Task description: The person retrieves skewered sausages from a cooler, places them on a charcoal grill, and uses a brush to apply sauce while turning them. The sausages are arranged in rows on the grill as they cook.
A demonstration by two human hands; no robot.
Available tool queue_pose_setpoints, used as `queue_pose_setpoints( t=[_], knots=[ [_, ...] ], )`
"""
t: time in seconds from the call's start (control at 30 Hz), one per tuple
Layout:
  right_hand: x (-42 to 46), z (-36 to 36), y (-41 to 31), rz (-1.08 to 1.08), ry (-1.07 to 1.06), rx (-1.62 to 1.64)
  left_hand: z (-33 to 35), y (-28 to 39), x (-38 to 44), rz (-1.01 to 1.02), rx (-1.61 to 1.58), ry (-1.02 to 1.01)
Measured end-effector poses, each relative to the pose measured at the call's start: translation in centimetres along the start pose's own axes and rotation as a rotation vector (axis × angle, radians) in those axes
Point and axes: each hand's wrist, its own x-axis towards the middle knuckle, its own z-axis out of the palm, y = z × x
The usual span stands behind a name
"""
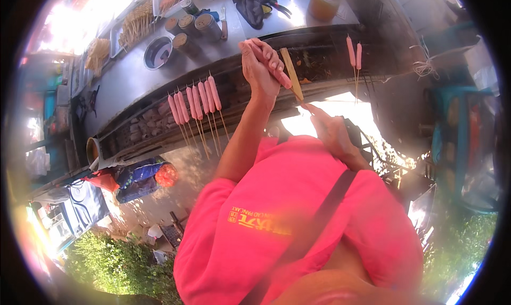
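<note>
My left hand is wrapped around a pink sausage, whose lower end shows below the fingers. Below and to the right, my right hand pinches a thin wooden skewer that runs up toward that end of the sausage. How far the skewer goes in is hidden. Just right of the sausage, a flat pale wooden strip slants over the long grill trough. Left of my left arm, several skewered pink sausages lie side by side across the trough, sticks toward me. Two more skewered sausages lie to the right.
Charcoal pieces lie in the trough. Behind it, a metal counter bears a round metal bowl, shaker tins, a knife, a black glove-like bundle, a jar and bunched skewers.
</note>
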Motion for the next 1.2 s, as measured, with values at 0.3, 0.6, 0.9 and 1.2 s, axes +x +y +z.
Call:
queue_pose_setpoints(
  t=[0.3, 0.6, 0.9, 1.2],
  knots=[
    [-0.1, 0.3, -0.1, 0.019, 0.002, 0.040, 0.2, -0.9, -0.8, 0.017, -0.053, 0.026],
    [-0.1, 0.2, -0.5, 0.035, 0.007, 0.025, 0.8, -1.3, -1.4, -0.018, 0.027, -0.006],
    [-0.1, 0.6, -0.3, -0.020, 0.034, 0.051, 1.0, -2.3, -2.4, -0.066, -0.034, 0.022],
    [0.2, 1.2, 0.8, 0.212, 0.007, 0.501, 0.7, -2.5, -2.7, -0.176, -0.134, -0.040]
  ],
)
